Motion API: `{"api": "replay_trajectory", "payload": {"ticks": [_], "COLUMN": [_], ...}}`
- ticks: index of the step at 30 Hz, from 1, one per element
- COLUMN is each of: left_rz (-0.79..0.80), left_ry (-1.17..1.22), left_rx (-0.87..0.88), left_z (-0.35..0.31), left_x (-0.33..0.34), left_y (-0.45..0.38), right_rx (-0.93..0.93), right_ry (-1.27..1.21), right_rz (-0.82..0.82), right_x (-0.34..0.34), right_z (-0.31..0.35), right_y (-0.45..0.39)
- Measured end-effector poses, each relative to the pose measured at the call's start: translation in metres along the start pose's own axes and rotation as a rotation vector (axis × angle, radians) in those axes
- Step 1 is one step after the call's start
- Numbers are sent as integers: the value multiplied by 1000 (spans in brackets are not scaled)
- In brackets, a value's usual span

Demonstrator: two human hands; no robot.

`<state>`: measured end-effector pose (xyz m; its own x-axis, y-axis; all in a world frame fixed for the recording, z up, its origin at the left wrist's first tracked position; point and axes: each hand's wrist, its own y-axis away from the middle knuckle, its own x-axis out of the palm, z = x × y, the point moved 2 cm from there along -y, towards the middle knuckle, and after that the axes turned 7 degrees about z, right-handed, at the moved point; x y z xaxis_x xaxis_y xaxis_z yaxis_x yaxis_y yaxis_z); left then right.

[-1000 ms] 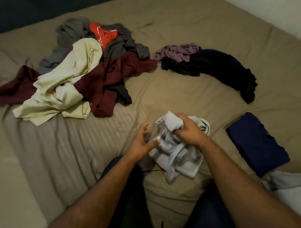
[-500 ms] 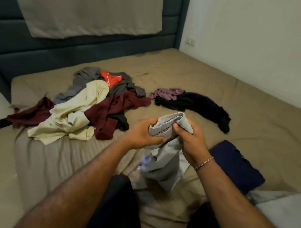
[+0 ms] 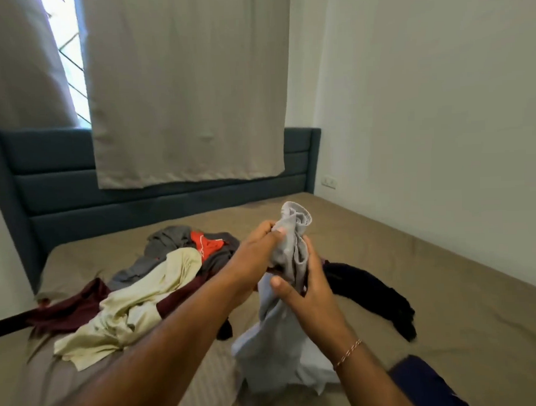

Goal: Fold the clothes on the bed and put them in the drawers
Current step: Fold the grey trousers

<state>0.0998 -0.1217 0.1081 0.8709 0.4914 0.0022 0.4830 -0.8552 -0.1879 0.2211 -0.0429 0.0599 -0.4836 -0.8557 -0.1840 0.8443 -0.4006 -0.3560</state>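
Bed [image 3: 446,287], frame centre: left hand [image 3: 256,258] and right hand [image 3: 309,292] grip limp grey garment [image 3: 283,339]; light, floppy, best held by its hem.

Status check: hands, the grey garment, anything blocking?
Left hand and right hand both grip the grey garment, held up over the bed. Not folded yet. Unfolded clothes pile waits beyond; nothing blocking.

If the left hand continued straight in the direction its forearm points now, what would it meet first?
The left hand already grips the grey garment, so that comes first. Beyond it the line probably runs over bare bed sheet towards the wall; depth is unclear.
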Motion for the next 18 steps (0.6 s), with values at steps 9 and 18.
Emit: {"api": "replay_trajectory", "payload": {"ticks": [9,18], "left_rz": [-57,-79], "left_ry": [3,163], "left_rx": [160,140], "left_z": [-47,-83], "left_x": [-35,-28], "left_y": [11,12], "right_rx": [-105,-63], "right_ry": [-68,-288], "right_rz": [-75,197], "right_x": [-23,-15], "right_z": [43,67], "right_y": [-32,-46]}}
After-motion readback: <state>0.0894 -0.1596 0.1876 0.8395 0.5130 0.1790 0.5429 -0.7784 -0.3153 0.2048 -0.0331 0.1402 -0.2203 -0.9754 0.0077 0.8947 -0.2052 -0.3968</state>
